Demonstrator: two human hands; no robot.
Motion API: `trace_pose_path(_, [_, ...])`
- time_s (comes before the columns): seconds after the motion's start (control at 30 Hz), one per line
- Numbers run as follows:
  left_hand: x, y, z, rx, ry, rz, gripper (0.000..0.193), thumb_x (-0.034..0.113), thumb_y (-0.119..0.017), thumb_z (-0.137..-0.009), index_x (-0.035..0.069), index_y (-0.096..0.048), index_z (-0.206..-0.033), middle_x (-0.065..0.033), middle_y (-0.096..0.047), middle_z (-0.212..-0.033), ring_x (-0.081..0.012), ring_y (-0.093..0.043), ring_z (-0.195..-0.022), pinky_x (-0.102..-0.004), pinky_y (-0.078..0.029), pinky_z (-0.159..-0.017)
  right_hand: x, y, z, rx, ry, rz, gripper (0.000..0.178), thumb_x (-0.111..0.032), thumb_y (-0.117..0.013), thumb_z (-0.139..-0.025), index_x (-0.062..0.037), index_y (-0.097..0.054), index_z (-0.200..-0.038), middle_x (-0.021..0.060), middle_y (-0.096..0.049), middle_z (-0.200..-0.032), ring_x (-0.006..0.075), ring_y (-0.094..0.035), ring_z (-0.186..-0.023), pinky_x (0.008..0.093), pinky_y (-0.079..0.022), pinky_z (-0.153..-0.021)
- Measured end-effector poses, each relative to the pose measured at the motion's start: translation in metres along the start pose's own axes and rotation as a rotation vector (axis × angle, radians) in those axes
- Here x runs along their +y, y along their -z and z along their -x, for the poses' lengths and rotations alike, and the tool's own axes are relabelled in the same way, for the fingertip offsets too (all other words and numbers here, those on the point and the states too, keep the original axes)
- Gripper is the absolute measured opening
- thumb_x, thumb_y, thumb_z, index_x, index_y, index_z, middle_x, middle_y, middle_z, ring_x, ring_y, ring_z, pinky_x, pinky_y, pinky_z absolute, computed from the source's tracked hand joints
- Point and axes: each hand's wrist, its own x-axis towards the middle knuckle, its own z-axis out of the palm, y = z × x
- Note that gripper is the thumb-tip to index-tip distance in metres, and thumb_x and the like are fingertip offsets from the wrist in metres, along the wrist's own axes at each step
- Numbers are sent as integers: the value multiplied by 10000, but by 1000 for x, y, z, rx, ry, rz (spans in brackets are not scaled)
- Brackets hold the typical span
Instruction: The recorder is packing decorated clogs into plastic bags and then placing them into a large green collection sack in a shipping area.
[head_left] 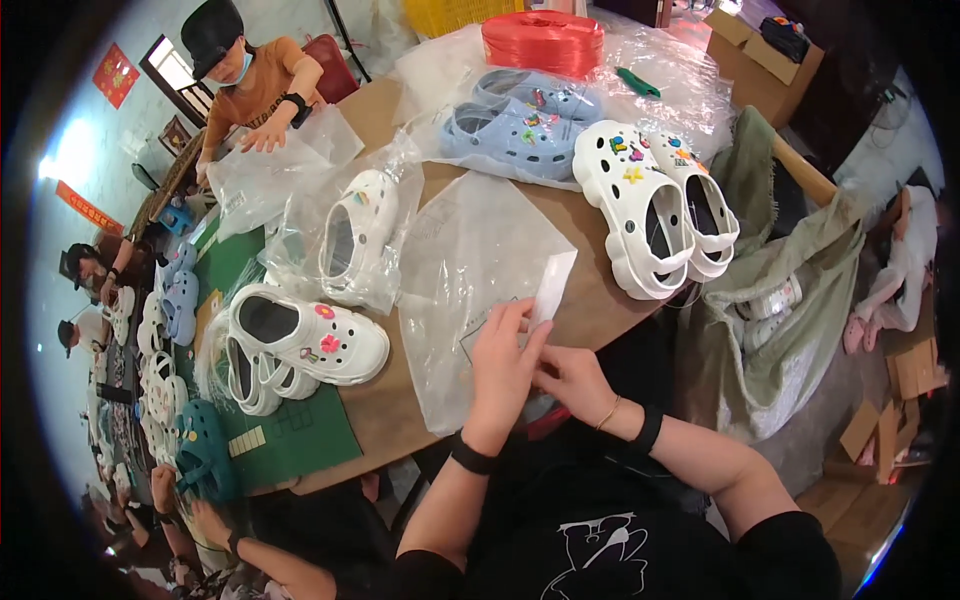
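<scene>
Near the table's front edge, my left hand (502, 365) is closed on a white strip (553, 288) that looks like paper and sticks up past the fingertips. My right hand (578, 385) is bent in against it, its fingers curled and partly hidden behind the left, so what they grip does not show. A clear plastic bag (470, 250) lies flat beyond my hands. To its right stand white clogs (640, 220) with colourful charms. White clogs with a pink flower charm (335, 345) rest at the left, and a bagged white clog (360, 235) lies behind them.
Blue clogs (525, 125) sit on plastic at the back, before a red roll of plastic twine (543, 45) and a green-handled tool (638, 83). A co-worker (260, 90) handles a clear bag at the far left. An open sack (780, 330) with clogs inside stands at the right.
</scene>
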Motion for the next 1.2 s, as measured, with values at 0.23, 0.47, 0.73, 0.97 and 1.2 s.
trace_pose_path(0.23, [-6,-8,-10,28,-21,27,173,72,-665,-832,15,-630,-991,-121,-604,-887,-263,-602,-755,-341,-480,-676,-15,35,-19,36,-45,-47,202,-205,-631,-885,-5,-624,-865,177,-608,-702,318,-609,-611,368,-470,-576])
trace_pose_path(0.47, [3,-12,-9,-99,-46,25,203,54,-675,-824,19,-655,-1024,-107,-613,-889,-210,-609,-751,-306,-488,-666,-18,52,-42,178,-81,-145,197,-171,-639,-897,18,-596,-860,85,-634,-674,118,-606,-585,275,-469,-558])
trace_pose_path(0.73, [-17,-3,-6,-106,3,172,269,14,-654,-808,42,-644,-1076,-121,-607,-936,-233,-620,-807,-306,-503,-712,-5,57,-35,157,-55,-23,129,-86,-613,-896,35,-575,-874,26,-635,-735,72,-627,-644,219,-498,-577])
trace_pose_path(0.97, [-25,8,16,-176,-284,-561,473,-23,-566,-766,121,-546,-1216,-116,-537,-1114,-315,-598,-957,-419,-501,-759,-4,57,-32,284,-76,-2,136,-108,-646,-826,7,-574,-829,124,-589,-651,194,-596,-566,297,-469,-566])
trace_pose_path(1.2, [-23,44,23,40,-106,-536,326,9,-551,-807,112,-611,-1111,-107,-597,-944,-309,-612,-820,-400,-504,-685,-14,58,-30,282,75,449,137,-103,-652,-799,-47,-564,-888,110,-612,-796,277,-608,-716,357,-479,-601])
